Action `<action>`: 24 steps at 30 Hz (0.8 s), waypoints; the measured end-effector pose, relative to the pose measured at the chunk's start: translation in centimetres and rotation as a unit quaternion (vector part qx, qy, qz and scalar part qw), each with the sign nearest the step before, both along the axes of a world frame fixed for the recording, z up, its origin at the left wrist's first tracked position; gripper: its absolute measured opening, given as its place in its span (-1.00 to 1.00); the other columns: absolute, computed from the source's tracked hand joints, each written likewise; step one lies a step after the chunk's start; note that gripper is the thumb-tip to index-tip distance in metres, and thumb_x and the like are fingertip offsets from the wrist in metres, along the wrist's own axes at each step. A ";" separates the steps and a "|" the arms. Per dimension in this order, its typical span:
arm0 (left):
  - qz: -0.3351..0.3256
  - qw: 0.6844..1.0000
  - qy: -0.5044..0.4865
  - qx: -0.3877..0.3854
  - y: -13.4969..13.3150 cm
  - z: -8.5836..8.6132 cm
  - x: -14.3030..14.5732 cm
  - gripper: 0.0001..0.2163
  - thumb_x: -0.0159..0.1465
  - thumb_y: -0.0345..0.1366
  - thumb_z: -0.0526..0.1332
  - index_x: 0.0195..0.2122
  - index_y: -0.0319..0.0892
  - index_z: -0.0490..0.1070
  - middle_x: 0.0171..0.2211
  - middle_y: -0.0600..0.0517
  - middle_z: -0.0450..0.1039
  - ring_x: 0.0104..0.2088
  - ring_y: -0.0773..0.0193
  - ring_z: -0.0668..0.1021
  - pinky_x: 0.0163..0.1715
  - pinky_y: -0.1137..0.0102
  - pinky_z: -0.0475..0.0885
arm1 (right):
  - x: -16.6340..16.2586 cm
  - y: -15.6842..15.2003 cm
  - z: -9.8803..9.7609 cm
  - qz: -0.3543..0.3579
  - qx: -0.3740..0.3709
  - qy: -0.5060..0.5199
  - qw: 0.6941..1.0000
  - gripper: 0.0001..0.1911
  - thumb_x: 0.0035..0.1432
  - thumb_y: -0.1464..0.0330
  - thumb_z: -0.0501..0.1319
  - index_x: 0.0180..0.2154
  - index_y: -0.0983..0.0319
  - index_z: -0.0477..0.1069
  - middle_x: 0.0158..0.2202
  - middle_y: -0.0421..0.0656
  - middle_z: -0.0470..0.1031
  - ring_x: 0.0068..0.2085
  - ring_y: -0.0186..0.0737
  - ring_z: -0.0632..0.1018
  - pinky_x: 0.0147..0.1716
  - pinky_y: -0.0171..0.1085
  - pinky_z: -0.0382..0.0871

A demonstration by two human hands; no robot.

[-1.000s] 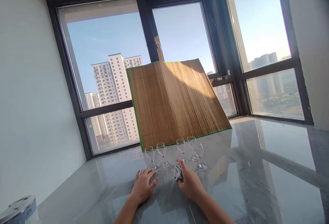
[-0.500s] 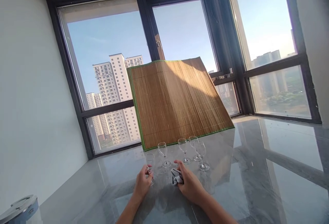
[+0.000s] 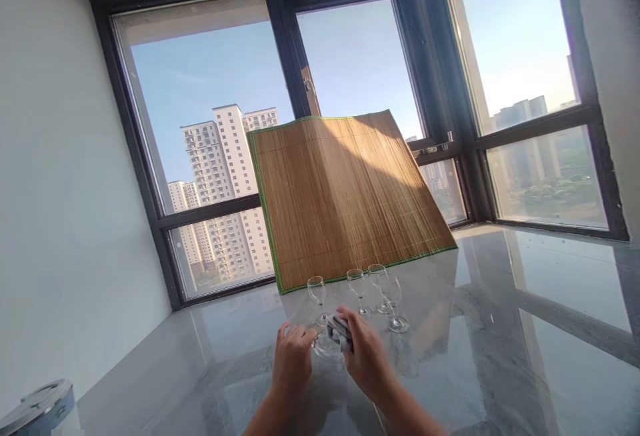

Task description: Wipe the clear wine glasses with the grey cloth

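My left hand [image 3: 294,359] pinches a small clear stemmed glass [image 3: 325,349], which lies tilted over toward the right, mostly hidden by my fingers and the cloth. Bunched in my right hand [image 3: 369,355] is a grey cloth [image 3: 339,331], pressed against or just beside that glass; whether it reaches inside I cannot tell. Beyond my hands, several more stemmed glasses stand upright on the grey glossy countertop [image 3: 250,336]: one glass [image 3: 317,291] behind the cloth, another glass [image 3: 356,284] right of it, and an overlapping pair with the nearer glass [image 3: 391,293] in front.
A bamboo mat [image 3: 345,196] with green edging leans against the dark-framed window [image 3: 280,56] behind the glasses. At the lower left corner, partly cut off, stands a round lidded container [image 3: 43,406]. A white wall [image 3: 60,189] bounds the left side.
My left hand has moved right and turned, tipping the glass from upright toward the cloth. My right hand has lifted the cloth slightly, and both hands now nearly meet.
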State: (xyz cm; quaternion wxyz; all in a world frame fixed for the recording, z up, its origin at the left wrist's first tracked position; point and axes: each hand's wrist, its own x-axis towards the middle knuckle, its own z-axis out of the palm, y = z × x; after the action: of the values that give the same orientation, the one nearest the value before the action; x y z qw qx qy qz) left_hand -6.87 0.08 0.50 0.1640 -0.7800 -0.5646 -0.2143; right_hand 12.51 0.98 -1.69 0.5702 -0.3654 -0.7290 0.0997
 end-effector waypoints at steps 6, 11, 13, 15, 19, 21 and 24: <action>0.022 0.998 -0.050 -0.025 0.2 0.1 -0.6 -0.57 0.32 -0.42 -0.06 0.07 -0.04 0.51 -0.29 -0.05 0.52 -0.19 0.08 0.52 -0.02 0.18 0.33 | 0.7 1.4 -0.9 0.072 -0.098 0.086 0.989 -0.31 -0.16 0.61 0.06 0.08 0.16 0.17 -0.34 -0.27 0.42 -0.39 -0.30 0.44 -0.31 -0.32 0.30; -0.036 0.998 -0.043 -0.031 0.7 -0.3 -1.3 -0.56 0.28 -0.42 -0.03 0.03 -0.03 0.55 -0.31 -0.07 0.52 -0.21 0.07 0.52 -0.06 0.18 0.36 | -0.5 1.2 -0.8 0.243 -0.205 0.166 0.933 -0.40 -0.22 0.54 0.13 -0.03 0.17 0.23 -0.48 -0.35 0.33 -0.47 -0.35 0.35 -0.48 -0.38 0.12; -0.061 0.995 -0.067 -0.033 0.8 -0.7 -1.4 -0.58 0.30 -0.38 -0.02 0.04 -0.03 0.54 -0.32 -0.07 0.53 -0.22 0.08 0.52 -0.08 0.19 0.38 | -0.2 1.2 -0.2 0.276 -0.249 0.229 0.900 -0.45 -0.20 0.46 0.21 -0.06 0.16 0.23 -0.44 -0.32 0.38 -0.45 -0.33 0.38 -0.47 -0.37 0.16; -0.076 0.987 -0.131 -0.049 1.0 -1.3 -1.2 -0.61 0.32 -0.30 0.00 0.07 -0.05 0.52 -0.32 -0.05 0.54 -0.26 0.11 0.52 -0.13 0.25 0.40 | 0.4 1.4 0.4 0.260 -0.270 0.305 0.875 -0.45 -0.14 0.33 0.29 -0.05 0.15 0.23 -0.36 -0.27 0.44 -0.40 -0.28 0.45 -0.41 -0.33 0.25; -0.070 0.948 -0.298 -0.084 1.3 -2.8 -0.4 -0.51 0.32 0.04 0.07 0.10 -0.18 0.48 -0.44 0.01 0.50 -0.39 0.19 0.50 -0.28 0.32 0.42 | 1.2 2.0 0.6 0.151 -0.251 0.361 0.885 -0.38 -0.13 0.14 0.35 -0.03 0.12 0.21 -0.30 -0.24 0.46 -0.29 -0.19 0.51 -0.29 -0.24 0.34; -0.079 0.925 -0.357 -0.099 1.8 -3.6 0.0 -0.38 0.29 0.16 0.07 0.15 -0.23 0.43 -0.38 -0.02 0.51 -0.36 0.17 0.53 -0.26 0.30 0.45 | 0.8 2.1 0.1 0.166 -0.255 0.321 0.897 -0.29 -0.19 0.18 0.38 0.02 0.12 0.18 -0.35 -0.28 0.45 -0.33 -0.22 0.50 -0.31 -0.26 0.32; -0.124 0.902 -0.381 -0.159 3.2 -4.9 0.3 -0.29 0.28 0.22 0.00 0.29 -0.19 0.27 -0.02 -0.16 0.52 -0.12 0.08 0.59 -0.07 0.23 0.50 | -0.5 1.6 -0.8 0.268 -0.284 0.261 0.883 -0.21 -0.19 0.29 0.39 0.09 0.13 0.14 -0.39 -0.32 0.45 -0.39 -0.28 0.46 -0.36 -0.31 0.27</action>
State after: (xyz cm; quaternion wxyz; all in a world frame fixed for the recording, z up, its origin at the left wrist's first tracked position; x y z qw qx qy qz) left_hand -6.58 3.26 -4.37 -0.2177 -0.7181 -0.5093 -0.4214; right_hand 12.04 2.57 -2.49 0.5635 -0.2632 -0.5642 0.5431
